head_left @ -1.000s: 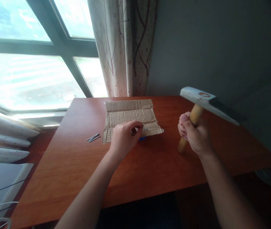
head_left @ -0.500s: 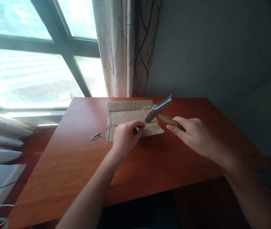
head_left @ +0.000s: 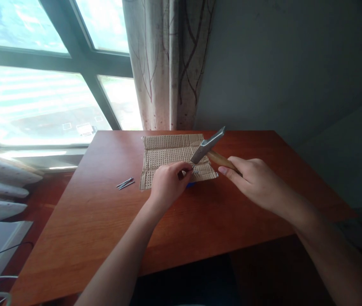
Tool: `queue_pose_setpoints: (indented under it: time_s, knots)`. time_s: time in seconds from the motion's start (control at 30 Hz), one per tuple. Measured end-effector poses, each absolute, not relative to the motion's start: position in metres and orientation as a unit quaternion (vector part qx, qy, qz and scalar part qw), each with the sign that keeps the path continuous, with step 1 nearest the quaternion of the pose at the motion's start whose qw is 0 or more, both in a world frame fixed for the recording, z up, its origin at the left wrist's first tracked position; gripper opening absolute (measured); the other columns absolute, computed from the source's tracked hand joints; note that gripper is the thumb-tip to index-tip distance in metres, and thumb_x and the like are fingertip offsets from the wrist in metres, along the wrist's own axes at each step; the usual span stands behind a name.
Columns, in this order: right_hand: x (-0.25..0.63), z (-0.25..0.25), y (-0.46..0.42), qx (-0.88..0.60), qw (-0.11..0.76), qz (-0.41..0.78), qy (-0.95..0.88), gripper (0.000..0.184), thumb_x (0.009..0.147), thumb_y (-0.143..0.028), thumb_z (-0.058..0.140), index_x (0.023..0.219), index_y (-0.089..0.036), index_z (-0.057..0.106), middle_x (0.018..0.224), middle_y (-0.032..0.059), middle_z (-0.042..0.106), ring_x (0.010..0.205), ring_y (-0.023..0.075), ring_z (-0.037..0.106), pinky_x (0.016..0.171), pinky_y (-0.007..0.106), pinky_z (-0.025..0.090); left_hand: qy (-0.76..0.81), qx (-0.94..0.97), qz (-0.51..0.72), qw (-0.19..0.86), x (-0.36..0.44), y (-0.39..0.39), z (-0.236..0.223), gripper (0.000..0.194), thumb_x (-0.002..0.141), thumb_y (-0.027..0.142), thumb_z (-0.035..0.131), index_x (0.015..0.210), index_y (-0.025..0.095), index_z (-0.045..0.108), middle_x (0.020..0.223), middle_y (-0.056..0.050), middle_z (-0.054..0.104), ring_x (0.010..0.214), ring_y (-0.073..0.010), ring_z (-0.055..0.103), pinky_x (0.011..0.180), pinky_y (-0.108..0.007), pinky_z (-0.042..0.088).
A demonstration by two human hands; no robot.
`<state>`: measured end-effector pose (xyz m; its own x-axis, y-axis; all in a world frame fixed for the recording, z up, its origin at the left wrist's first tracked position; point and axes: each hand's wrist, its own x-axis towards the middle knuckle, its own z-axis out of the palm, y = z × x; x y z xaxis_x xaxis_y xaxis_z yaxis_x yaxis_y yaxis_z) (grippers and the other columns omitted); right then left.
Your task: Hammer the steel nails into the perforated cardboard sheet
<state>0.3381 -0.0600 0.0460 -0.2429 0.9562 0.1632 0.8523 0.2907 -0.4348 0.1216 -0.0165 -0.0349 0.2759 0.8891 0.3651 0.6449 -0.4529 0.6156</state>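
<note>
The right hand (head_left: 251,176) is closed round the wooden handle of a hammer (head_left: 204,147), thumb laid along the grip. The metal hammer head slants over the right side of a perforated sheet of corrugated cardboard (head_left: 171,154), its lower end just beside the left fingertips and its other end pointing up and to the right; whether it touches anything below cannot be told. The left hand (head_left: 168,176) reaches over the cardboard's near edge, thumb and forefinger pinched together; what may lie between them is too small to make out. Small silvery specks show on the cardboard just right of that pinch. The creased cardboard lies on a reddish-brown wooden table (head_left: 200,225), its near right corner lifted, with a bit of a blue object (head_left: 190,185) peeking out beneath the near edge. Left of the cardboard, near it but apart, a few loose nails (head_left: 125,183) lie crossed in a small bunch on the tabletop. Behind the table hangs a pale curtain (head_left: 155,63) with a branch pattern, between a bright window (head_left: 41,102) and a grey wall (head_left: 279,63).
</note>
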Motion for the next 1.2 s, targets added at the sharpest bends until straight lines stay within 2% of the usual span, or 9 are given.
queue_pose_setpoints:
  time_s: [0.23, 0.47, 0.63, 0.83, 1.2]
  knots:
    - [0.337, 0.033, -0.059, -0.587, 0.155, 0.138, -0.783, 0.035, 0.098, -0.041, 0.052, 0.069, -0.022, 0.047, 0.058, -0.0015, 0.059, 0.051, 0.0133, 0.051, 0.05, 0.028, 0.027, 0.496, 0.796, 0.302, 0.171, 0.121, -0.016, -0.031, 0.008, 0.083, 0.019, 0.065, 0.084, 0.022, 0.072, 0.073, 0.0, 0.072, 0.061, -0.0155, 0.062, 0.057, -0.025, 0.04]
    - [0.34, 0.038, -0.059, -0.585, 0.163, 0.147, -0.781, 0.037, 0.098, -0.045, 0.051, 0.068, -0.022, 0.046, 0.056, -0.0029, 0.056, 0.048, 0.012, 0.048, 0.049, 0.028, 0.027, 0.481, 0.838, 0.251, 0.065, 0.11, -0.025, -0.023, 0.015, 0.085, 0.029, 0.068, 0.099, 0.023, 0.071, 0.102, -0.007, 0.072, 0.095, -0.0266, 0.063, 0.08, -0.037, 0.049]
    - [0.341, 0.039, -0.058, -0.601, 0.18, 0.152, -0.764, 0.039, 0.098, -0.048, 0.049, 0.069, -0.023, 0.046, 0.055, -0.0025, 0.055, 0.047, 0.0121, 0.048, 0.049, 0.028, 0.026, 0.488, 0.837, 0.233, 0.077, 0.11, -0.025, -0.027, 0.015, 0.088, 0.031, 0.065, 0.099, 0.023, 0.071, 0.11, -0.006, 0.07, 0.1, -0.0267, 0.061, 0.085, -0.04, 0.048]
    - [0.335, 0.036, -0.056, -0.605, 0.106, 0.166, -0.771, 0.034, 0.099, -0.043, 0.046, 0.072, -0.022, 0.047, 0.063, -0.0003, 0.06, 0.054, 0.0138, 0.052, 0.053, 0.028, 0.027, 0.488, 0.833, 0.241, 0.096, 0.109, -0.023, -0.029, 0.017, 0.088, 0.031, 0.066, 0.101, 0.022, 0.071, 0.11, -0.005, 0.07, 0.102, -0.0252, 0.06, 0.09, -0.039, 0.048]
    - [0.332, 0.031, -0.058, -0.613, 0.095, 0.152, -0.77, 0.035, 0.099, -0.045, 0.044, 0.072, -0.022, 0.044, 0.063, -0.0005, 0.059, 0.055, 0.0145, 0.052, 0.055, 0.028, 0.026, 0.487, 0.83, 0.251, 0.109, 0.108, -0.023, -0.031, 0.017, 0.087, 0.031, 0.068, 0.101, 0.022, 0.072, 0.11, -0.005, 0.07, 0.103, -0.0251, 0.06, 0.091, -0.04, 0.048]
